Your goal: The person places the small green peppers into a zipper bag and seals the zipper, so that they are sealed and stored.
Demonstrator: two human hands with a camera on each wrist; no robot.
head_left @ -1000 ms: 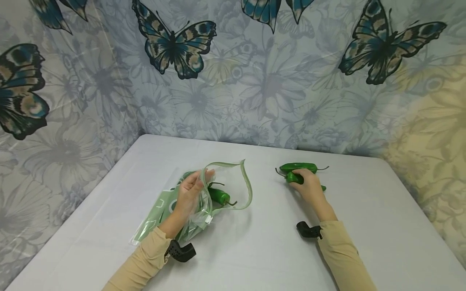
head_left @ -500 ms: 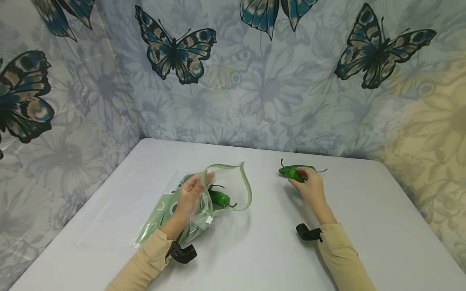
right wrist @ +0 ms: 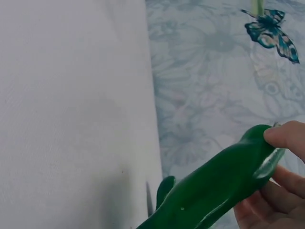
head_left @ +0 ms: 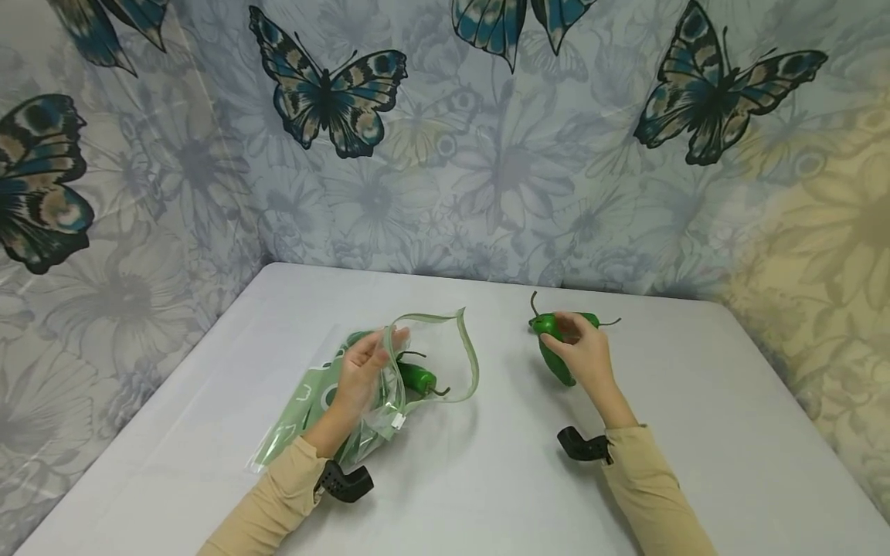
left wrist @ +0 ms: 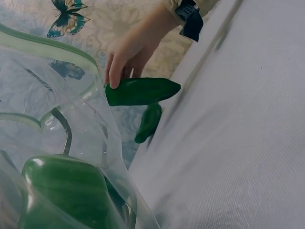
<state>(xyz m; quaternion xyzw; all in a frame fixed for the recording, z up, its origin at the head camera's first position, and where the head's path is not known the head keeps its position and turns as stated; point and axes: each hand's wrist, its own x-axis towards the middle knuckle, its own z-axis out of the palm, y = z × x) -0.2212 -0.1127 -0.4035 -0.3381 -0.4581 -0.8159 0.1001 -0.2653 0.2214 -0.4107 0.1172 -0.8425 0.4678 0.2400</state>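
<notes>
My right hand (head_left: 591, 359) pinches a long green chili pepper (head_left: 556, 363) near its stem end, thumb on one side and fingers on the other. The held pepper tilts, stem up and tip down toward me; in the right wrist view its body (right wrist: 214, 186) fills the lower part. Behind it, a second green pepper (head_left: 592, 318) lies on the table, partly hidden. My left hand (head_left: 358, 374) holds the rim of a clear and green zip bag (head_left: 295, 413), whose mouth gapes to the right. Inside the bag are green peppers (head_left: 417, 378), one with its stem toward the opening (left wrist: 64, 191).
A white table (head_left: 487, 479) carries everything. Patterned butterfly cloth (head_left: 487, 154) hangs behind and to the sides. A white slider (head_left: 399, 421) sits at the bag's near edge. Each wrist wears a black camera (head_left: 584, 445).
My right hand has shifted slightly left, and the pepper in it has turned, its stem swinging up and its tip toward me. My left hand and the bag stay nearly still.
</notes>
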